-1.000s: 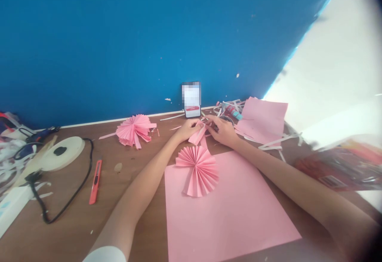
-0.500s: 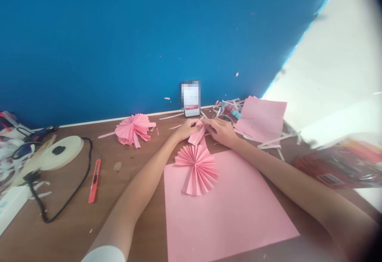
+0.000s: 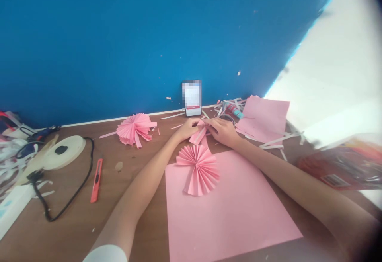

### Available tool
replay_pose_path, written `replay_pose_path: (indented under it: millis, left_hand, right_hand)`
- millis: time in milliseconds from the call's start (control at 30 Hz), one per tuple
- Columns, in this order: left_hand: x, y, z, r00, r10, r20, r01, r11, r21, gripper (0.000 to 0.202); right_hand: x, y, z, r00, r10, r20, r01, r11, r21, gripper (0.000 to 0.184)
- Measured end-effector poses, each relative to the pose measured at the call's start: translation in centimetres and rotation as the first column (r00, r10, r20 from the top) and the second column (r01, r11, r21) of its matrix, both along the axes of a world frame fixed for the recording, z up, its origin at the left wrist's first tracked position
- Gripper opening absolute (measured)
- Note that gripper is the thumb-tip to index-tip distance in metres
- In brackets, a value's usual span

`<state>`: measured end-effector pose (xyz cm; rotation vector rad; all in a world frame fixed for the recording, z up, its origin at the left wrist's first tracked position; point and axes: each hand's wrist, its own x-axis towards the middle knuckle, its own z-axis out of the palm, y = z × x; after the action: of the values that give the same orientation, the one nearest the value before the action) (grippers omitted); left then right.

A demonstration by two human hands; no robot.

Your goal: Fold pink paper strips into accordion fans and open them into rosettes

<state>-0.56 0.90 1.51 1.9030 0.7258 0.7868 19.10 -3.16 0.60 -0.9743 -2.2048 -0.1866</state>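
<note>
Almost nothing has shifted in the last second: both hands have stayed where they were, so the folding in hand has not visibly advanced, only held firm.

Nearest me lies the large flat sheet of pink paper (image 3: 232,210) on the brown wooden table (image 3: 134,214), with a half-round pleated pink paper fan (image 3: 198,168) resting on its far left corner. Just beyond the fan, my left hand (image 3: 188,128) and right hand (image 3: 222,130) meet, fingers closed narrow, both pinching the upper end of a narrow pleated strip of pink paper (image 3: 198,135), which hangs tilted above the table.

Out to the left lie an orange-red utility knife (image 3: 96,180) and a round pink paper rosette (image 3: 134,128). To the right sits a loose stack of pink sheets (image 3: 264,118), and behind everything is the blue wall (image 3: 119,35).
</note>
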Motion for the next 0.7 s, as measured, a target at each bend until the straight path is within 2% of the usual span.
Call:
replay_pose_path:
  millis: [400,700]
  left_hand:
    - [0.18,-0.02,-0.13,1.000,0.008,0.008,-0.008,1.000,0.007,0.034]
    - [0.14,-0.27,0.16,0.999,0.019,-0.043,-0.018,1.000,0.020,0.037]
  right_hand:
    - [-0.11,-0.04,0.15,1.000,-0.020,-0.001,0.020,1.000,0.001,0.033]
    - [-0.22,-0.09,0.30,1.000,-0.001,-0.001,0.001,0.998,-0.070,0.034]
